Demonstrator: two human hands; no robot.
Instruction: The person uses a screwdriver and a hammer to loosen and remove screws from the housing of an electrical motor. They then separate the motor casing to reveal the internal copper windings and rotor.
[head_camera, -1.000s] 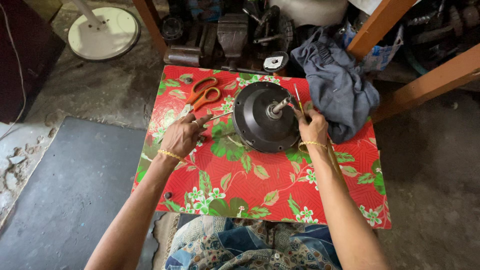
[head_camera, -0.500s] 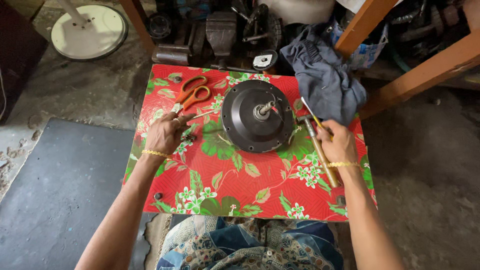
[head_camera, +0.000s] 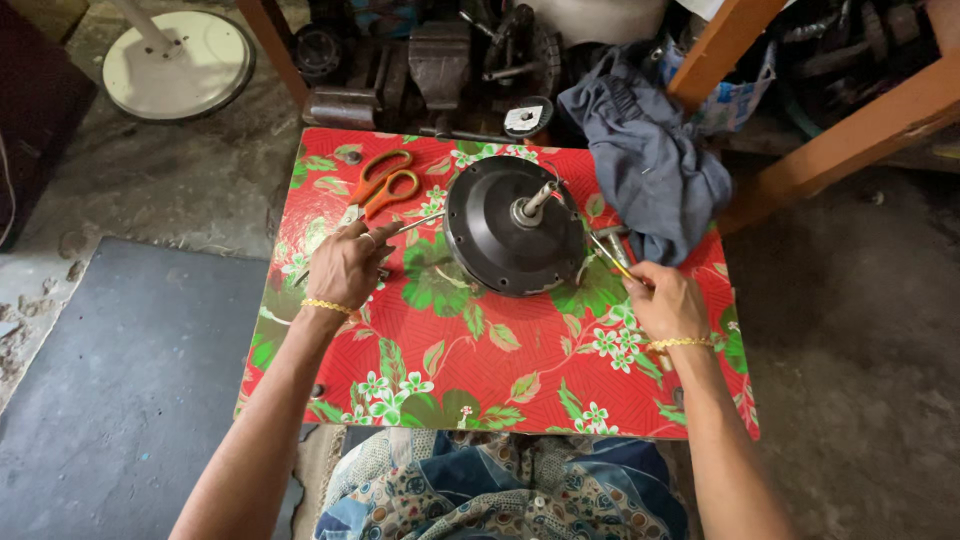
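A round black fan motor (head_camera: 512, 238) with a short metal shaft stands on a small table covered in red flowered cloth (head_camera: 480, 370). My left hand (head_camera: 348, 266) rests on the cloth left of the motor, closed around a thin metal tool (head_camera: 418, 224) whose tip points at the motor's edge. My right hand (head_camera: 665, 300) lies to the motor's right and pinches thin coloured wires (head_camera: 606, 254) that run back to the motor. Orange-handled scissors (head_camera: 381, 184) lie just beyond my left hand.
A crumpled grey-blue cloth (head_camera: 648, 160) hangs over the table's far right corner. Dark metal parts and a vise (head_camera: 440, 60) crowd the floor behind. A round white fan base (head_camera: 180, 65) sits far left, orange wooden beams (head_camera: 850, 130) at right, a dark mat (head_camera: 120, 400) at left.
My right hand has drawn back from the motor's shaft toward me and to the right, pulling the wires out with it. My left hand has stayed beside the motor.
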